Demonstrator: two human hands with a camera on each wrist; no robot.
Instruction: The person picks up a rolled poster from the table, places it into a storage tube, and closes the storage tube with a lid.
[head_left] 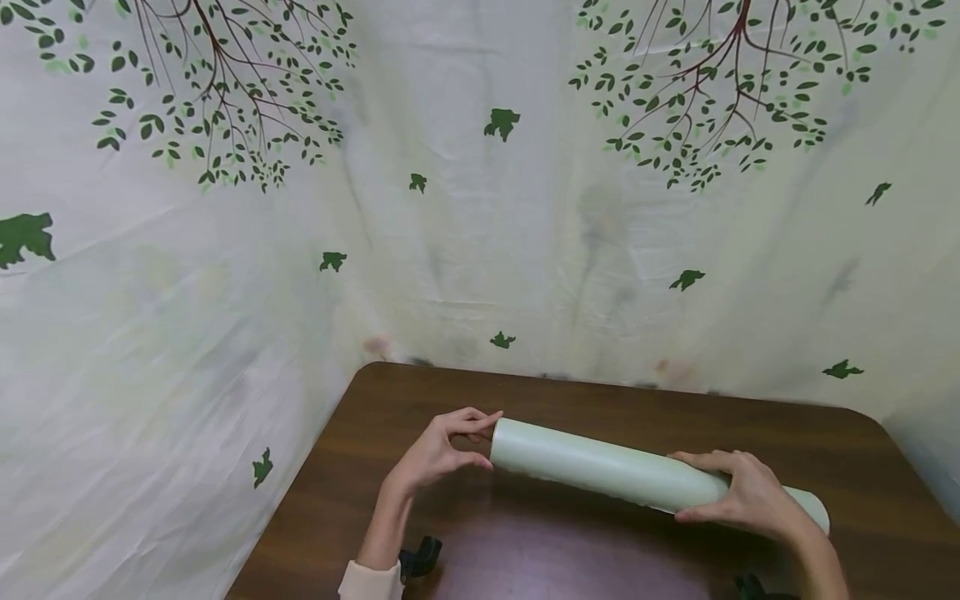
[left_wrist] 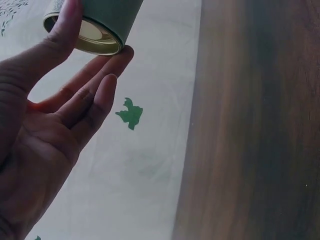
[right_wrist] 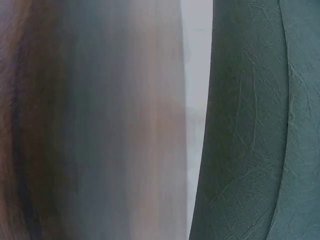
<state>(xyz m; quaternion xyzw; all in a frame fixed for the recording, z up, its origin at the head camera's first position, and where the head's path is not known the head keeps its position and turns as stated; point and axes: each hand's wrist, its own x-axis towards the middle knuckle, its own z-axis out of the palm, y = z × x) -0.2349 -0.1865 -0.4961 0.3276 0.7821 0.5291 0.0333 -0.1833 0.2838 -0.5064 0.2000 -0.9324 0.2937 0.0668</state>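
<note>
A long pale green roll (head_left: 592,460) of sheet material is held above the table, slanting down towards the right in the head view. My left hand (head_left: 438,450) pinches its left end by the rim, thumb on one side and fingertips on the other. In the left wrist view that end of the roll (left_wrist: 112,20) looks hollow with a gold-toned inner edge. My right hand (head_left: 750,496) grips the roll near its right end, thumb on the near side and fingers over the far side. Close up, the roll (right_wrist: 245,120) has fine creases and a lengthwise edge; no fingers show there.
The brown wooden table (head_left: 420,392) has rounded far corners. A pale cloth backdrop (head_left: 465,250) printed with branches and green leaves hangs behind it and on the left. A black strap piece (head_left: 422,557) sits by the left wrist, and a dark one (head_left: 753,587) by the right.
</note>
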